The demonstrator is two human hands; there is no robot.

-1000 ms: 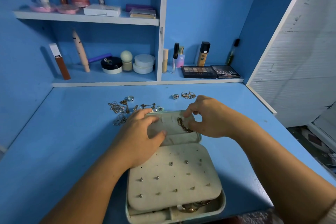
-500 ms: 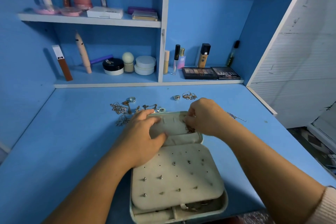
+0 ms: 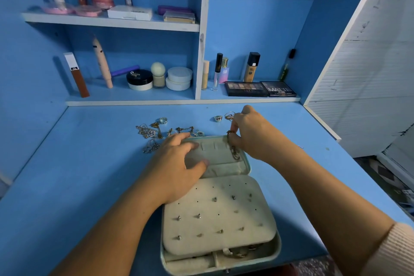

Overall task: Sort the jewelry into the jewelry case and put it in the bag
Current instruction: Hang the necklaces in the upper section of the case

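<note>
Blue desk (image 3: 78, 175), open case (image 3: 248, 213) at the near edge; left hand (image 3: 177, 170) presses its far lid, fingers relaxed; right hand (image 3: 253, 136) pinches a chain (image 3: 234, 152) on the lid's right side; probably hanging it, then needs the loose pile (image 3: 150, 132) behind.

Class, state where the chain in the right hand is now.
Head view, right of centre: the chain lies against the right end of the lid, its top pinched by the right hand.
</note>
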